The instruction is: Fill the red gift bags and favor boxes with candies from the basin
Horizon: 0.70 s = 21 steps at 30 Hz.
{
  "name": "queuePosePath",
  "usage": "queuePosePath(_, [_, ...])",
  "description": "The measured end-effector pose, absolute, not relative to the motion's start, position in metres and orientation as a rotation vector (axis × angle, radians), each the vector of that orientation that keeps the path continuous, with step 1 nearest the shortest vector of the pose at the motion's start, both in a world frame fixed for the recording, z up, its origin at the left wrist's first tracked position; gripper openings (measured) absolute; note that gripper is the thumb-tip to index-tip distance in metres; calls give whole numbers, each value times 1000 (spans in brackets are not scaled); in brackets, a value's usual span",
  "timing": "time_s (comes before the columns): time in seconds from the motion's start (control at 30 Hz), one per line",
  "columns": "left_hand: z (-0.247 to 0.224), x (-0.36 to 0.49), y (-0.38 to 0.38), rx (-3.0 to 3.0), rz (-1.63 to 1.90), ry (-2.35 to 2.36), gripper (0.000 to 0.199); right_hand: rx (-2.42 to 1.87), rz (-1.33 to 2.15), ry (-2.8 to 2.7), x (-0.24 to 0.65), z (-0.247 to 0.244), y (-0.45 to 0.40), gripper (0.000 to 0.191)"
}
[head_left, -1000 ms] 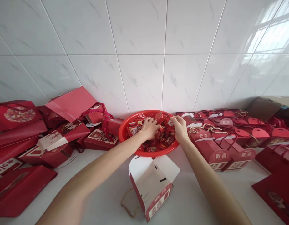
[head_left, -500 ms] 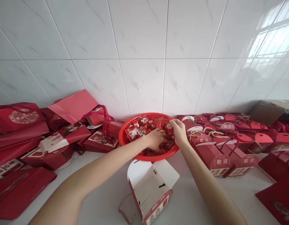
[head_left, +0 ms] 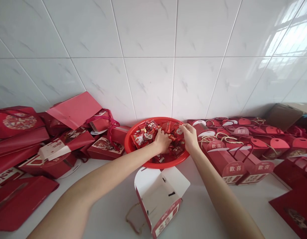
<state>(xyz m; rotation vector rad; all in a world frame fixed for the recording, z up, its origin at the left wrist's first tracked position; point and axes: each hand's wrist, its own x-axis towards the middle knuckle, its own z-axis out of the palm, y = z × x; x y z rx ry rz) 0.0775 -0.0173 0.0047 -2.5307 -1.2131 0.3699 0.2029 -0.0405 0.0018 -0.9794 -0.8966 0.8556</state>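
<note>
A red plastic basket (head_left: 130, 146) holds many small red-wrapped candies (head_left: 149, 136). My left hand (head_left: 163, 142) is inside it, above the candies, with its fingers curled; what lies between them is hidden. At the basket's right side my right hand (head_left: 190, 136) pinches a red candy packet (head_left: 178, 131) between thumb and fingers. Just in front of the basket stands an open gift box (head_left: 158, 199), red outside and white inside, its flaps spread and a string handle hanging at its left.
Red gift boxes (head_left: 228, 162) with rope handles stand in rows on the right. More red boxes (head_left: 53, 162) are piled loosely on the left. Behind everything rises a white tiled wall (head_left: 148, 79). A brown carton (head_left: 283, 116) sits at the far right.
My left hand has lifted slightly within the basket, and its fingers have drawn together. My right hand stays at the basket's right side with the candy packet. The view has shifted slightly.
</note>
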Motion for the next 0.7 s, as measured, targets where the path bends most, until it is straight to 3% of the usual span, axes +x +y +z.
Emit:
queuePosePath(0.1, [3, 76, -14, -2514, 466, -1231, 58, -972, 862, -894, 203, 1, -40, 26])
queuePosePath(0.33, [14, 71, -5, -2684, 332, -1292, 23, -955, 883, -879, 203, 0, -38, 25])
queuePosePath(0.47, [26, 56, 5, -2803, 268, -1348, 22, -947, 888, -878, 202, 2, -40, 24])
queuePosePath(0.57, [30, 40, 14, -2982, 48, -1446, 29, -948, 896, -876, 202, 3, -42, 24])
queuePosePath(0.7, [27, 23, 27, -3255, -447, -1552, 21, -952, 901, -872, 202, 4, -41, 23])
